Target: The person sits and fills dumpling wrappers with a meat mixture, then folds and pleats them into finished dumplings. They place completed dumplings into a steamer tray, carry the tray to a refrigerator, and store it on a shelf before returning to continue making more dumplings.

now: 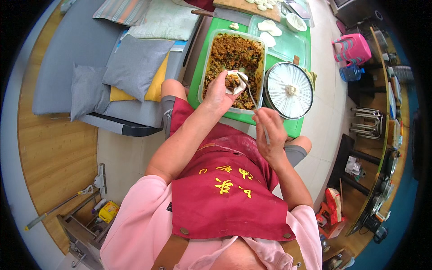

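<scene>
In my left hand (217, 92) lies a round dough wrapper (240, 88) with a mound of chopped filling (232, 82) on it, held over a clear plastic tub (205, 64) of the same filling. My right hand (270, 131) grips a thin metal spoon (251, 94), its tip at the wrapper's edge. Right of the tub, a round steamer tray (283, 81) holds one shaped dough piece (292, 89). Beyond it, flat wrappers (269, 27) lie on a clear lid (290, 47). A small dough piece (234, 26) sits behind the tub.
All this stands on a green table (212, 27). At its far end are a wooden board (249, 10) with dough discs, a broad blade (233, 14) and a white bowl (296, 22). A grey sofa (141, 116) is at left; a pink stool (354, 49) stands at right.
</scene>
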Tool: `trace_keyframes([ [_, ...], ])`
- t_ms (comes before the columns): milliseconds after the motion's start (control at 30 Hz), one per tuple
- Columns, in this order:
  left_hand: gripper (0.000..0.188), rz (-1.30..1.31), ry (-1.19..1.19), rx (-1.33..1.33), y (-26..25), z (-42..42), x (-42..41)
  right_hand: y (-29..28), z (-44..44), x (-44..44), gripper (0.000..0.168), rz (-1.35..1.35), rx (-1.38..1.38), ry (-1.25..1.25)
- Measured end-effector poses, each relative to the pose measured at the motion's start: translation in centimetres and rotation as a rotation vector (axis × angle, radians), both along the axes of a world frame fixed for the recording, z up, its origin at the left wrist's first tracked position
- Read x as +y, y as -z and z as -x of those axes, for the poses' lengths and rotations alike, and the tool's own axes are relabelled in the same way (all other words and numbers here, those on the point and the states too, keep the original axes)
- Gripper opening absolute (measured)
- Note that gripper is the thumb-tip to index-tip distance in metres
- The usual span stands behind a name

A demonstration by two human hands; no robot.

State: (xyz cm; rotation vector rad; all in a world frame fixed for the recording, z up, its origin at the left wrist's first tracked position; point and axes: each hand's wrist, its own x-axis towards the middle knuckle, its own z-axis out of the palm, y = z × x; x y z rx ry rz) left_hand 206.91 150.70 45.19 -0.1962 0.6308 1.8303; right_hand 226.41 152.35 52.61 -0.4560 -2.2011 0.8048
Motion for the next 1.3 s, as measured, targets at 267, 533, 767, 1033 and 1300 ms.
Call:
trace_keyframes([
  [267,0.036,-0.008,0.034,0.032,-1.2,-0.1,-0.8,0.2,1.6,-0.6,0.026,1.059,0.347,0.168],
  [533,0.034,0.131,-0.051,-0.057,0.3,0.2,-1.8,0.5,1.1,0.7,0.023,1.040,0.224,0.185],
  [767,0.032,0.047,-0.099,-0.029,2.0,3.8,-5.1,2.9,0.4,5.6,0.015,0.551,-0.105,0.201],
  [1033,0.037,0.122,-0.028,0.015,0.9,2.7,-8.8,7.3,1.0,5.6,0.013,0.267,-0.323,0.206],
  [1300,0.037,0.146,-0.025,-0.016,1.7,2.4,-9.7,8.8,0.0,5.7,0.022,1.109,0.043,0.310],
])
